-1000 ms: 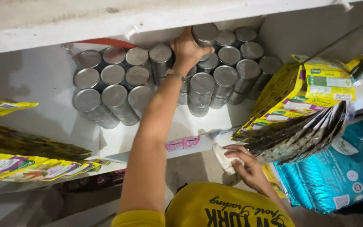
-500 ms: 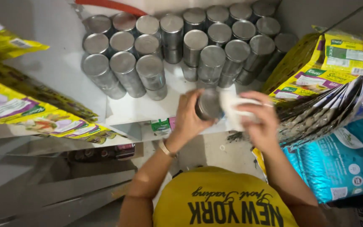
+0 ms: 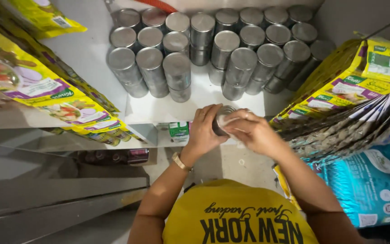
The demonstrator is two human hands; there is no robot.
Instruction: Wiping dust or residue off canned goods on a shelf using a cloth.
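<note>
Looking down from a head camera, the view shows a person's two bare hands meeting in front of a white shelf (image 3: 195, 106). The left hand (image 3: 204, 131) wraps around the side of a silver tin can (image 3: 222, 121), fingers curled firmly about it, a gold wristwatch (image 3: 180, 161) on that wrist. The right hand (image 3: 251, 131) is closed over the can's other side, pressing a pale cloth (image 3: 227, 121) against its end — so both hands grasp the one can, held just off the shelf's front edge. Behind it on the shelf stand rows of matching silver cans (image 3: 213, 49), stacked two high and packed closely together. To the left lie yellow food packets (image 3: 37, 86) with purple labels, leaning across a lower ledge. To the right sit more yellow-green packets (image 3: 353, 86), a fanned bundle of silvery packets (image 3: 344, 126), and below them a teal bag (image 3: 371, 185). A yellow shirt (image 3: 235, 217) fills the bottom of the view.
</note>
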